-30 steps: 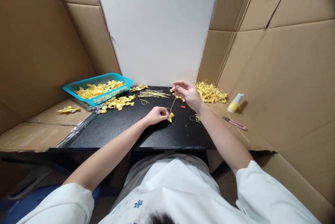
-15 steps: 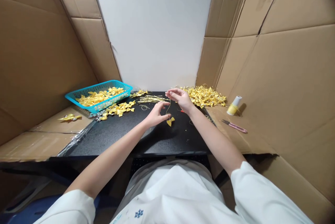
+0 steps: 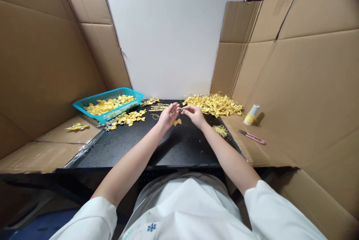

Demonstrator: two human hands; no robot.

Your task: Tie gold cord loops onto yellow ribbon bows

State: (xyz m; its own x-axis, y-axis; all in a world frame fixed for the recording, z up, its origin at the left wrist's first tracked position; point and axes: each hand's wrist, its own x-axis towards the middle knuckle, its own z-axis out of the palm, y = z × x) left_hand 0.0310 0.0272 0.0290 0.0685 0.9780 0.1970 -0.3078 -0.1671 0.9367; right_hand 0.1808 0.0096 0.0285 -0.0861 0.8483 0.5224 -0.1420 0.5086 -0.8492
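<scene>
Raised left hand beside right hand, bringing both to cord above bow; narrow pinch at right, cannot tell left grip

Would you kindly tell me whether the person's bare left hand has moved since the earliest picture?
Yes: judged against the black tabletop's straight front edge, the bare left hand now appears farther up the view, away from that edge.
</scene>
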